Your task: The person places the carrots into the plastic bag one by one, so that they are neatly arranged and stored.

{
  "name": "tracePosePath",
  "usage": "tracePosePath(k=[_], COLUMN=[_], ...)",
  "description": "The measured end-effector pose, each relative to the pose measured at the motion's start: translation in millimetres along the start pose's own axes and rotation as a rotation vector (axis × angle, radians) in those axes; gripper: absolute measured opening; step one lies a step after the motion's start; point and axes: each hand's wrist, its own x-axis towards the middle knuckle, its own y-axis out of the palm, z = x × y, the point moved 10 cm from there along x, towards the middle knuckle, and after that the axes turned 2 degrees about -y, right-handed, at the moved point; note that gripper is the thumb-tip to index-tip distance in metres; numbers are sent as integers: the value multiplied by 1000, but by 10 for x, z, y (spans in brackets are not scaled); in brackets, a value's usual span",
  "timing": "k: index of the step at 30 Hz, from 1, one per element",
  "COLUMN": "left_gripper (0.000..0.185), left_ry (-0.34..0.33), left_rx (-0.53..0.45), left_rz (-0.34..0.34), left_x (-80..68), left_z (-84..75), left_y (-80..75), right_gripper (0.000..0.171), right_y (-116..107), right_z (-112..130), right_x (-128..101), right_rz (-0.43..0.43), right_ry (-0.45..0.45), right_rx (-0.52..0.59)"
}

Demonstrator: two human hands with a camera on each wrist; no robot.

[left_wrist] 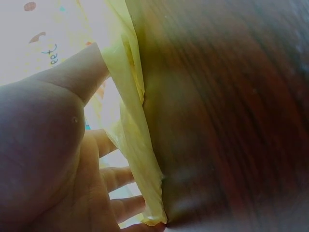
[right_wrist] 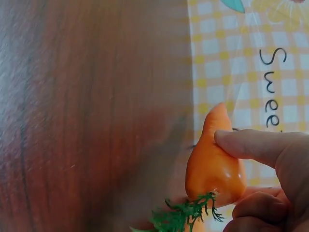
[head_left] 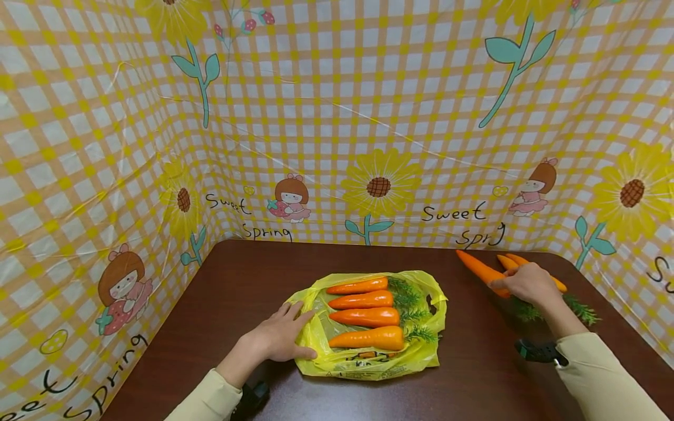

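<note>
My left hand [head_left: 281,334] rests with spread fingers on the left edge of a yellow plastic bag [head_left: 368,369]. In the left wrist view, the thumb and fingers [left_wrist: 123,208] touch the bag's rim [left_wrist: 140,145]. Several orange carrots [head_left: 363,317] with green tops lie in a column on the bag, tips to the left. At the table's right side my right hand [head_left: 529,285] pinches a carrot [head_left: 479,268] near its thick end, between thumb and fingers. The right wrist view shows this carrot [right_wrist: 215,171] with its green leaves [right_wrist: 181,215] hanging below.
Beside the right hand lie more carrots [head_left: 513,259], partly hidden by it, with green tops [head_left: 579,310] on the table. A dark brown table [head_left: 237,275] carries everything. Checked sheeting [head_left: 326,134] with sunflowers stands around the back and sides.
</note>
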Motion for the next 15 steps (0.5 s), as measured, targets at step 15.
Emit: tracePosePath(k=[15], left_gripper=[87], left_ry=[-6], left_rx=[-2], left_rz=[6], left_x=[15], left_z=[21], left_y=[7], right_gripper=[72], right_y=[-106], right_z=[532], right_x=[-44], right_rz=[7], right_ry=[-105], right_rx=[24])
